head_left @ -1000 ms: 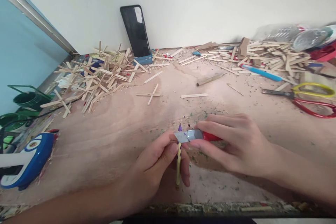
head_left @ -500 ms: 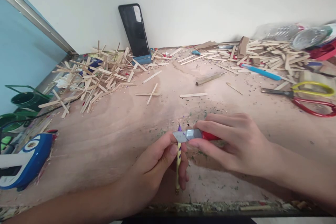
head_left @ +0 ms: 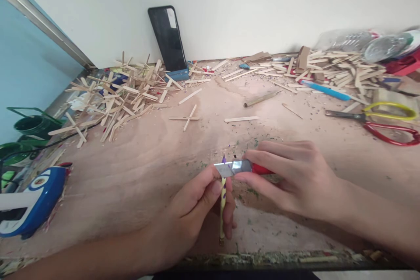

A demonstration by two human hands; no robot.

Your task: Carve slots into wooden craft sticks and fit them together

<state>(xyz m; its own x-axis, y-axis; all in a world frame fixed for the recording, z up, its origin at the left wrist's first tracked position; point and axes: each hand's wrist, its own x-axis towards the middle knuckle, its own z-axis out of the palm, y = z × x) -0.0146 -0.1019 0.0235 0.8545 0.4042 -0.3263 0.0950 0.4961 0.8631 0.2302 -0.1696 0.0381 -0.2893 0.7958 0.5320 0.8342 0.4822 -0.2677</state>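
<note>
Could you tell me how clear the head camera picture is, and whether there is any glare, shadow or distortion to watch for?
Head view: even, soft light; the left hand, right hand, pencil and knife blade are sharp, with a bright glint on the blade; faint shadows lie under the hands; wide-angle bending curves the table edge and stretches the corners; the plastic bottles look soft.

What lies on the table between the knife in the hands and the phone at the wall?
In the head view, between the knife and the phone lie two crossed sticks, loose sticks and shavings on the table.
</note>
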